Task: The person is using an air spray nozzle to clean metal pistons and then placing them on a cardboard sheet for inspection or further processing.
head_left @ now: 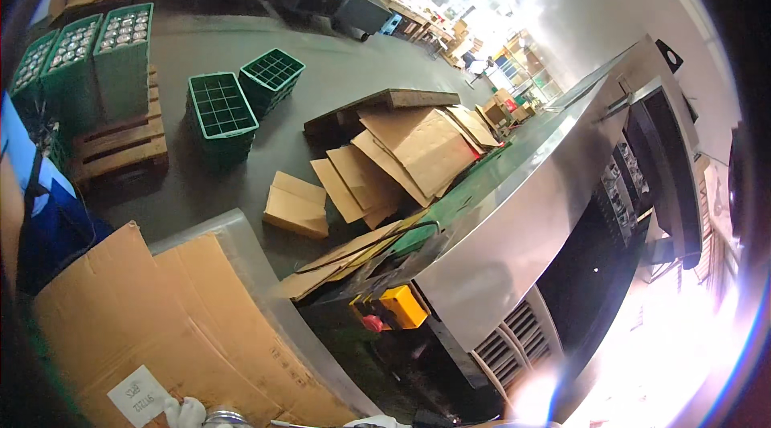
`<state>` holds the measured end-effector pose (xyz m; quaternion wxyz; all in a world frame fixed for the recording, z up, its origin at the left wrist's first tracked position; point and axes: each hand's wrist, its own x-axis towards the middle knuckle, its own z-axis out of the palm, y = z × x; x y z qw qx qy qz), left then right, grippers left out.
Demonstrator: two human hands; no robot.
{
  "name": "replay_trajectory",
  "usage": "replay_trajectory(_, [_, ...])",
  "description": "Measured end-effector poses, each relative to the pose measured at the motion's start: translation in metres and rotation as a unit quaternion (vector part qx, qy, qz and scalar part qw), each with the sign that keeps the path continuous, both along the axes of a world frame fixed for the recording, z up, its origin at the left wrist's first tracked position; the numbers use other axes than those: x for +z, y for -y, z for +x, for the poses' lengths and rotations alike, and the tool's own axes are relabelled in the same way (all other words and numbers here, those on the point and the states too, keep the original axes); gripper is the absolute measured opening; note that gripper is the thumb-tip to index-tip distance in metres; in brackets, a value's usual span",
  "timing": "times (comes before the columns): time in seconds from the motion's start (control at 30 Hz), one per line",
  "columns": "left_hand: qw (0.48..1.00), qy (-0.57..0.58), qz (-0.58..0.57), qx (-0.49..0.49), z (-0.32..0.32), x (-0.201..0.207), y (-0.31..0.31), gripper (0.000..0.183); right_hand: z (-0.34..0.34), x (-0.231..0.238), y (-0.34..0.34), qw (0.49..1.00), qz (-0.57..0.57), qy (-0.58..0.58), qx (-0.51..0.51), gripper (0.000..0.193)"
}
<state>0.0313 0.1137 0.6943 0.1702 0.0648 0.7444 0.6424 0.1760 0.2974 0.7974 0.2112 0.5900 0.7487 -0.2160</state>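
At the lower edge a white-gloved hand, my left hand, shows only its bent fingers. They are closed against the side of a round silver metal part, cut off by the picture's edge. Beneath them lies a large brown cardboard sheet with a white label near the fingers. Farther right, a sliver of white at the lower edge looks like the glove of my right hand; its fingers are hidden.
A metal-sided machine with a yellow switch box and red button stands at right. Flattened cardboard lies beyond. Green crates stand on the floor; filled crates sit on a pallet. Someone's blue clothing shows at left.
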Motion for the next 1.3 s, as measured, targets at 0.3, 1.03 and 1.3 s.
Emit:
replay_trajectory(0.3, [0.964,-0.247,-0.077,-0.057,-0.004,0.002,0.002,0.036,-0.009,-0.001,-0.002,0.999,0.011,0.028,-0.026,0.026])
replay_trajectory(1.03, [0.975,-0.220,-0.005,0.039,-0.011,-0.006,-0.009,0.024,0.076,-0.073,-0.025,0.850,-0.362,-0.383,0.008,0.038])
replay_trajectory(1.3, [0.793,-0.420,-0.431,-0.091,-0.006,0.064,-0.025,0.033,0.093,-0.065,-0.006,0.811,-0.273,-0.517,-0.010,0.031])
